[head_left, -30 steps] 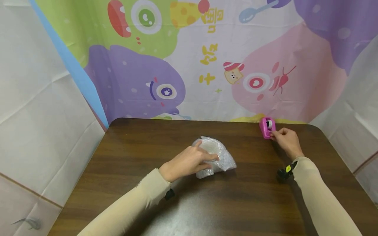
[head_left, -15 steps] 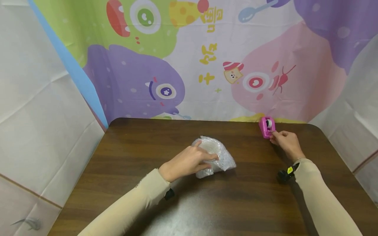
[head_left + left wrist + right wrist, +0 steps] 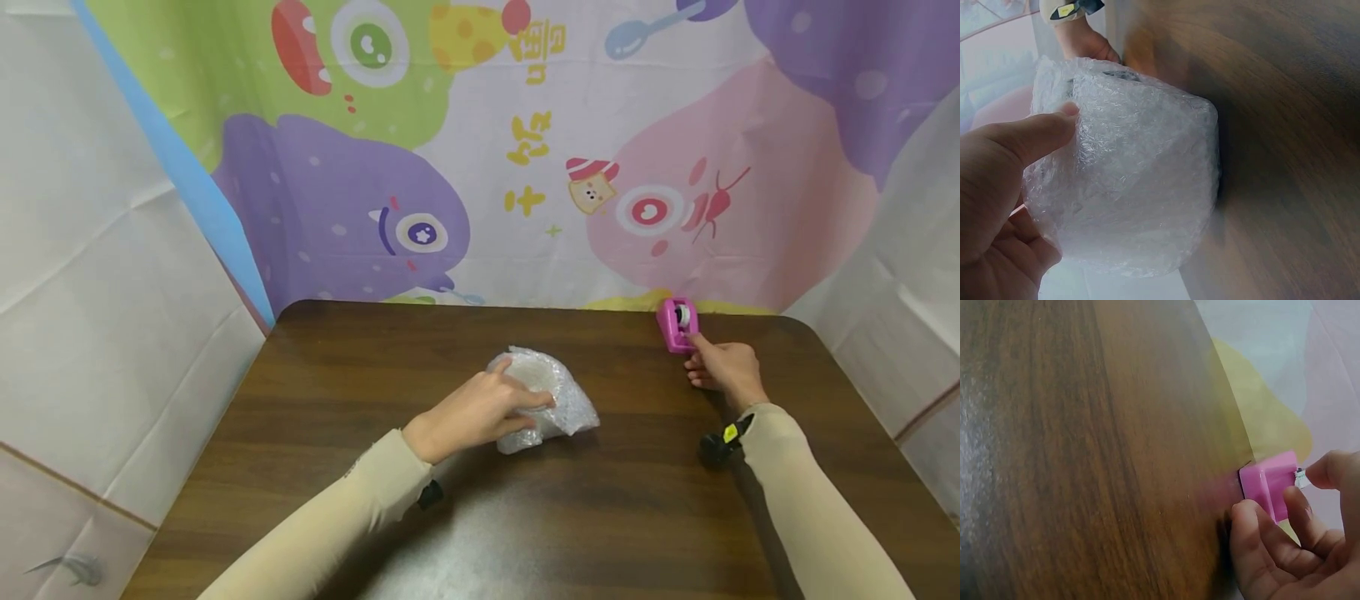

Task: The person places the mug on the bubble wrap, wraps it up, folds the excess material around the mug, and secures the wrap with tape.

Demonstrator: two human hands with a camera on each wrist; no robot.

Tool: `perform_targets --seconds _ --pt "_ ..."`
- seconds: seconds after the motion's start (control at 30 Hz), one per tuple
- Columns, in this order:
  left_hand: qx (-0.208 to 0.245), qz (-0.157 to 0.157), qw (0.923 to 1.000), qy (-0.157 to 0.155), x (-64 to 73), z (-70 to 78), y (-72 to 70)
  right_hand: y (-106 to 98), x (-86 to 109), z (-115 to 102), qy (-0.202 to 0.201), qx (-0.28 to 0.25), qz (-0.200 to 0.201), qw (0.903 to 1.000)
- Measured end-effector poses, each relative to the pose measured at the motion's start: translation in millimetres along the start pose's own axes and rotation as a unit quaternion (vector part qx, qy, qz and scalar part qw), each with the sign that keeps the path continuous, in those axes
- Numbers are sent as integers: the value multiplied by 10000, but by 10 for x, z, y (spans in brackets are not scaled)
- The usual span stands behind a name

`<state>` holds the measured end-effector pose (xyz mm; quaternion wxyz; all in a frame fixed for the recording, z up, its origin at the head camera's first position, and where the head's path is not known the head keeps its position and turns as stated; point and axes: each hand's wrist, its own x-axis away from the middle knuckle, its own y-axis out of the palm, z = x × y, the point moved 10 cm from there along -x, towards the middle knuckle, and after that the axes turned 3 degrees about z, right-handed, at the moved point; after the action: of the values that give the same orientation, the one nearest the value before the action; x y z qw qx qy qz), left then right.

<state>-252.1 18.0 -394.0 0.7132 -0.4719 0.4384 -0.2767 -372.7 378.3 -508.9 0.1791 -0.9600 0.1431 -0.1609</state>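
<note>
A bundle of bubble wrap [image 3: 573,404] stands on the wooden table, and what it encloses is hidden. My left hand [image 3: 483,412] grips its near side, the thumb [image 3: 1047,134] on one face and the other fingers around the edge in the left wrist view. At the table's back right sits a pink tape dispenser [image 3: 672,327] with a white roll in it. My right hand [image 3: 726,371] is at its front end. The right wrist view shows thumb and forefinger around the dispenser's end [image 3: 1269,484], other fingers curled close by. Any strip of tape is too small to make out.
The brown table [image 3: 360,358] ends at the back against a printed cartoon curtain [image 3: 525,250]. Pale cloth walls [image 3: 120,292] rise on both sides. A dark wrist camera [image 3: 718,450] is strapped under the right sleeve.
My right hand's thumb has straightened toward the dispenser, and its other fingers have dropped lower and curled. The left hand and the bubble-wrapped bundle have stayed still.
</note>
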Motion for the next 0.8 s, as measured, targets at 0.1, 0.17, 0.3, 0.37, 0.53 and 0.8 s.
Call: perform_targets --seconds 0.1,0.17,0.3,0.37,0.53,0.8 --pt "-6 12 10000 13 0 5 0 -10 -15 21 101 68 61 9999" --pt "-18 14 10000 38 -1 13 -3 -18 -20 31 136 111 102 9998" --pt "-67 8 10000 61 -5 24 -5 -26 -31 43 122 176 136 9997" --pt "-98 4 9999 57 -5 25 -8 -27 -42 38 60 212 130 9997" --pt "-120 -23 9999 25 -3 22 -10 -17 -63 3 -205 439 62 9988" --pt "-131 24 9999 46 -4 31 -15 13 -74 -69 -618 644 12 9960"
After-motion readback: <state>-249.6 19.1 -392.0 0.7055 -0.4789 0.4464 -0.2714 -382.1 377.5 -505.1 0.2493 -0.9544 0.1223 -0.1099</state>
